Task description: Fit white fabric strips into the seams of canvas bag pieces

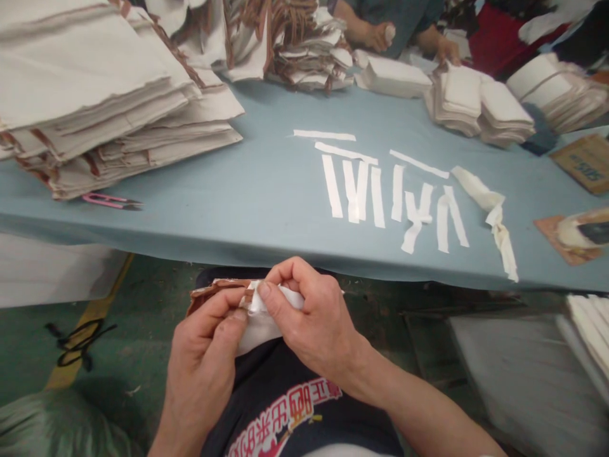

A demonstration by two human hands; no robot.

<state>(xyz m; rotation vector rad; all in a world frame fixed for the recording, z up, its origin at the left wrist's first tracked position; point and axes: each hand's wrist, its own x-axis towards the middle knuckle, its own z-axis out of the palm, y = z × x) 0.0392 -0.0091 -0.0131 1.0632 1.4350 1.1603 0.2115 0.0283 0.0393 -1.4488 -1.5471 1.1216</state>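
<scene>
Just off the table's front edge, over my lap, both hands grip a white fabric piece with a brown edge. My left hand pinches its brown and white edge between thumb and fingers. Close against it, my right hand is closed on the same piece, thumb pressing a small white fold. The fingers hide much of the fabric, so its full shape does not show. On the table ahead lie several white strips, some overlapping, and a longer crumpled cream strip.
Stacked cream fabric pieces fill the table's left side. Pink thread snips lie before them. Folded bundles line the far side, where a person's hands are visible. A cardboard box stands at right.
</scene>
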